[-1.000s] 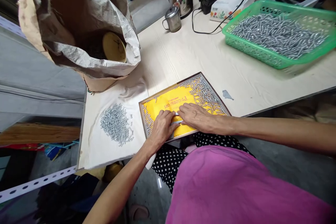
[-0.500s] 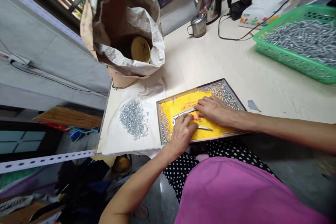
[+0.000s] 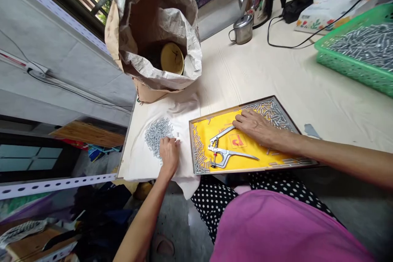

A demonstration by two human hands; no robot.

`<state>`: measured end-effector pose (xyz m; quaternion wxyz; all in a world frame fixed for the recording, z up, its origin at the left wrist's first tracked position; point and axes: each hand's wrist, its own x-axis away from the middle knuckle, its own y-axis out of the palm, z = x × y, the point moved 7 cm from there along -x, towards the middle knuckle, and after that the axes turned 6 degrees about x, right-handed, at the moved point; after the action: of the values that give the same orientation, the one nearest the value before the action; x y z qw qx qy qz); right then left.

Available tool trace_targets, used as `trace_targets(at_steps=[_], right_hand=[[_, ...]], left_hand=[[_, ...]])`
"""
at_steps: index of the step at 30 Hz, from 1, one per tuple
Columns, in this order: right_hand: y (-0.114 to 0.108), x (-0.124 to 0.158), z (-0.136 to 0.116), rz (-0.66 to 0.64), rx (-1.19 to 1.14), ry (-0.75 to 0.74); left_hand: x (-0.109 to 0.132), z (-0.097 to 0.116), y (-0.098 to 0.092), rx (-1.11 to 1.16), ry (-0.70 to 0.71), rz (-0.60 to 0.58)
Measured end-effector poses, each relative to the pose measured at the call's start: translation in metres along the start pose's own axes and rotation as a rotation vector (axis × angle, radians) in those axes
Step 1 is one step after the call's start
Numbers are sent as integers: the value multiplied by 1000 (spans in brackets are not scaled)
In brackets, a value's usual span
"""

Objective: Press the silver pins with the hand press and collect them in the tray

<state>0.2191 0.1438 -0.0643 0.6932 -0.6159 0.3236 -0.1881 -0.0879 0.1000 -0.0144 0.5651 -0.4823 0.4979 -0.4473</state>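
My left hand (image 3: 169, 154) is at the right edge of a pile of small metal pins (image 3: 157, 134) on a white cloth. Its fingers are bent downward and closed; what they pinch is hidden. My right hand (image 3: 253, 126) grips the end of the upper handle of spring-loaded metal pliers (image 3: 227, 156). The pliers lie spread over a yellow sheet in a shallow tray (image 3: 194, 147), their lower handle loose. Metal pins (image 3: 272, 112) lie in the tray's far right corner, with more along its left side.
A large paper sack (image 3: 144, 84) with a yellow scoop (image 3: 172, 58) inside stands behind the cloth. A green basket (image 3: 346, 68) of metal pins sits at right. A kettle (image 3: 256, 0), a metal cup (image 3: 243, 30) and a black cable (image 3: 287, 45) are farther back.
My left hand has moved from the pliers leftward to the pin pile. The pliers' handles are spread wider. My right hand stays at the upper handle. The view has shifted slightly.
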Motion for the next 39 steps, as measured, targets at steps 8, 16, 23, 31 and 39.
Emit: trace_targets(at_steps=[8, 16, 23, 31, 39], right_hand=[[-2, -4, -1, -73, 9, 30], [0, -5, -1, -99, 3, 73], [-1, -5, 0, -124, -28, 87], [-1, -5, -1, -94, -25, 84], [-1, -5, -2, -89, -19, 92]], left_hand=[[12, 24, -3, 331, -19, -122], [51, 99, 22, 831, -196, -589], [47, 102, 7, 503, 31, -549], [40, 92, 11, 573, -152, -560], [44, 94, 35, 659, -225, -733]])
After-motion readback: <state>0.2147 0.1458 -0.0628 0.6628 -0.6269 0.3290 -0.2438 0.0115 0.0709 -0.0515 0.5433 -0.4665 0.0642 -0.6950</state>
